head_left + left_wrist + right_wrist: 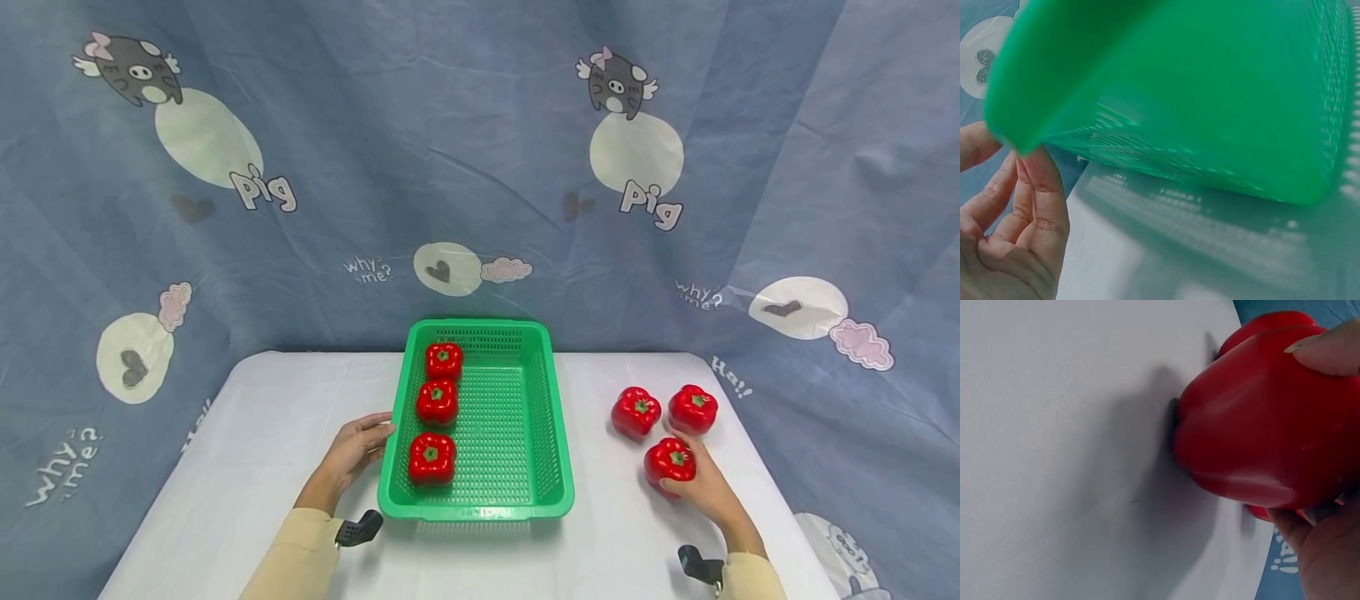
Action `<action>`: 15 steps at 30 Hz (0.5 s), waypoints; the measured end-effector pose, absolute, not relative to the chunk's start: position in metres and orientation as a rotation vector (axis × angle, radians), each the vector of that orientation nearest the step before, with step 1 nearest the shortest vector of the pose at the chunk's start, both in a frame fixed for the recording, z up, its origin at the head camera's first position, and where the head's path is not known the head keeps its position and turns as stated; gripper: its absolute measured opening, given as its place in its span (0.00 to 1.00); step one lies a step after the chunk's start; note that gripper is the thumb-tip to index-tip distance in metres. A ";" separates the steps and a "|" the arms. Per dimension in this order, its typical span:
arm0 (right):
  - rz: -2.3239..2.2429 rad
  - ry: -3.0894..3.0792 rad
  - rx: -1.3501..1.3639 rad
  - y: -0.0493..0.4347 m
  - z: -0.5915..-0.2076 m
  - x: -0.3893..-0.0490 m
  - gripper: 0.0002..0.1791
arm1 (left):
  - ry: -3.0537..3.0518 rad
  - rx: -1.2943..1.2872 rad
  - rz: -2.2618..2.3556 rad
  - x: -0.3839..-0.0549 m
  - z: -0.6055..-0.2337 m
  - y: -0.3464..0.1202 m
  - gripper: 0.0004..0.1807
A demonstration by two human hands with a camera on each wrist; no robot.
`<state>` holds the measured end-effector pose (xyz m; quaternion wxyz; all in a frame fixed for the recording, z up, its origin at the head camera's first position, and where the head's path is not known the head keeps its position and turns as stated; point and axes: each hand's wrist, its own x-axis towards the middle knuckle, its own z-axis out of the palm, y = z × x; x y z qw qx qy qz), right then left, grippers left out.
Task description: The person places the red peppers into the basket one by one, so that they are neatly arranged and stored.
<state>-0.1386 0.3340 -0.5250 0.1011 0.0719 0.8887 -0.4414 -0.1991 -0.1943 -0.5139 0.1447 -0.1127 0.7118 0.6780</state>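
Observation:
At the left rim of the green plastic basket point(561, 433) is my left hand point(352, 454), its fingers gripping the edge. In the left wrist view, the fingertips point(1041, 165) of that hand meet the underside of the rim. My right hand point(705, 483) holds a red bell pepper point(670, 461), thumb on one side and fingers on the other. The right wrist view shows this pepper point(1260, 419) close up, over its shadow on the white surface. Inside the basket, three red bell peppers point(431, 459) form a column along the left side.
Two more red bell peppers, one on the left point(635, 412) and one on the right point(692, 409), sit just beyond my right hand. Everything stands on a white table point(600, 550). A blue printed curtain point(480, 167) hangs behind and beside it.

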 end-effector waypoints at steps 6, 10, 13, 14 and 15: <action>-1.319 2.618 0.256 0.335 -0.525 -0.137 0.54 | 2.047 -0.340 1.957 -0.201 -0.514 -0.194 0.26; -1.313 2.619 0.258 0.332 -0.523 -0.138 0.54 | 2.045 -0.349 1.960 -0.200 -0.515 -0.193 0.26; -1.318 2.609 0.250 0.330 -0.522 -0.138 0.55 | 2.042 -0.346 1.965 -0.200 -0.515 -0.193 0.26; -1.320 2.606 0.248 0.330 -0.522 -0.139 0.55 | 2.037 -0.347 1.970 -0.200 -0.515 -0.193 0.26; -1.325 2.602 0.248 0.329 -0.522 -0.139 0.55 | 2.034 -0.347 1.971 -0.200 -0.515 -0.193 0.26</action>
